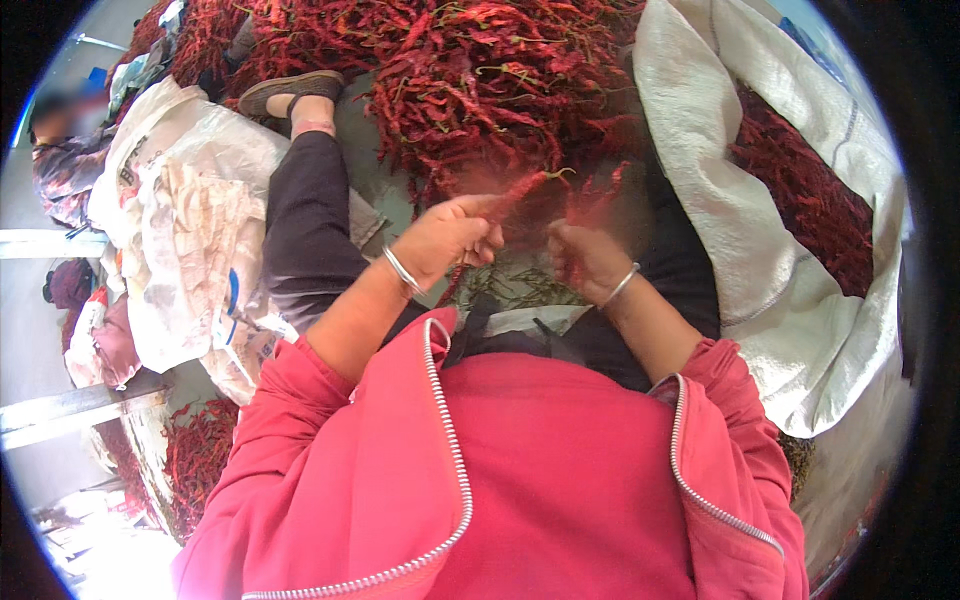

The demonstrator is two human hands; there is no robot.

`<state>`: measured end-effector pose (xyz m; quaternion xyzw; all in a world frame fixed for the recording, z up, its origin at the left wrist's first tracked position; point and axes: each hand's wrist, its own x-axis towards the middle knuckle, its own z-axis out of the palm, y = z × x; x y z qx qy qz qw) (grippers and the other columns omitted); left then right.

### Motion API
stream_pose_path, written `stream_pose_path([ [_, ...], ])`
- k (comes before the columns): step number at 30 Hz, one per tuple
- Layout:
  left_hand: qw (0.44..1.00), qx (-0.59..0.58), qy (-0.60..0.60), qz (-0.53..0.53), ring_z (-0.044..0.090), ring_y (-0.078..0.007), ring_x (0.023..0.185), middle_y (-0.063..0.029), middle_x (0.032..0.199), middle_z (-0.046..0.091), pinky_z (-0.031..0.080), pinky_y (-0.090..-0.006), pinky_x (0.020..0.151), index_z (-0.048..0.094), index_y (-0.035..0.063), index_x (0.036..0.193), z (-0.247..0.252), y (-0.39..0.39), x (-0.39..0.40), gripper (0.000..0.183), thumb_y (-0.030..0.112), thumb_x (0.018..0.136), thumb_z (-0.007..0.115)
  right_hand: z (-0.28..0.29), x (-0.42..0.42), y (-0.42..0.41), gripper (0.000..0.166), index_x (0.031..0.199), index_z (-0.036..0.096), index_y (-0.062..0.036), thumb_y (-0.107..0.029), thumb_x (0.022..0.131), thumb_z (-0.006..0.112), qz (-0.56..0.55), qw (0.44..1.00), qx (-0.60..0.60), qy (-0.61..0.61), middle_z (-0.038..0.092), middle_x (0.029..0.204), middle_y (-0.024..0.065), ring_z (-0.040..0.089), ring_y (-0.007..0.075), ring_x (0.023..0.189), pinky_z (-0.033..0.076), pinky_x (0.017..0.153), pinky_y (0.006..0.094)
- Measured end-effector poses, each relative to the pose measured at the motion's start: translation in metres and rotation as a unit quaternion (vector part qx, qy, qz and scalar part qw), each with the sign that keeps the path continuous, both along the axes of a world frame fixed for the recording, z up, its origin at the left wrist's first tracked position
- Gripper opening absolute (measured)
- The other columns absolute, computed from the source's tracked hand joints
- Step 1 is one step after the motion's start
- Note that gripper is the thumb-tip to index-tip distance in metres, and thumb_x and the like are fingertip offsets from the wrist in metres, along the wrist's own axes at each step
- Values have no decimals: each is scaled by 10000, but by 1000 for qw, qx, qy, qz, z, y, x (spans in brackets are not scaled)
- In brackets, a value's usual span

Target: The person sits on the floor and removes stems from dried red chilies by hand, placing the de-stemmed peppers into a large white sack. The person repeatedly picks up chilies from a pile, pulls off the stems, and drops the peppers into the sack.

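A big heap of dried red chili peppers [480, 82] lies on the floor between my outstretched legs. My left hand [457, 232], with a metal bangle at the wrist, is closed on red chilies that stick up and hang below the fingers. To its right and apart from it, my right hand [585, 259], also with a bangle, grips more red chilies, blurred by motion. Greenish loose stems [514, 289] lie on the floor beneath and between my hands.
An open white woven sack [694, 150] holding red chilies stands at my right. Crumpled white sacks [187, 247] lie beside my left leg. Another person [71, 169] is at the far left. More chilies [199, 446] fill a sack at lower left.
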<state>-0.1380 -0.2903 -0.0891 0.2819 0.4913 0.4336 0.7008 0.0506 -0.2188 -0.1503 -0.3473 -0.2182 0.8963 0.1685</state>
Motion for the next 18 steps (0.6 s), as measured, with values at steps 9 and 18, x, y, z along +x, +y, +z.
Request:
stream_pose_path([
  [9, 823, 137, 522, -175, 407, -339, 984, -266, 1061, 389, 334, -333, 828, 236, -67, 1149, -22, 12, 71, 498, 120, 724, 416, -2, 0, -4, 153, 852, 509, -63, -137, 720, 532, -18, 999, 16, 29, 538, 742, 30, 511, 139, 636, 420, 592, 252],
  [18, 975, 50, 186, -108, 481, -89, 746, -66, 812, 525, 394, -211, 656, 438, -16, 1005, -38, 9, 42, 277, 102, 755, 437, 1, 6, 8, 170, 859, 537, -67, -169, 722, 537, -12, 1000, 1, 18, 548, 747, 20, 519, 127, 648, 429, 579, 251],
])
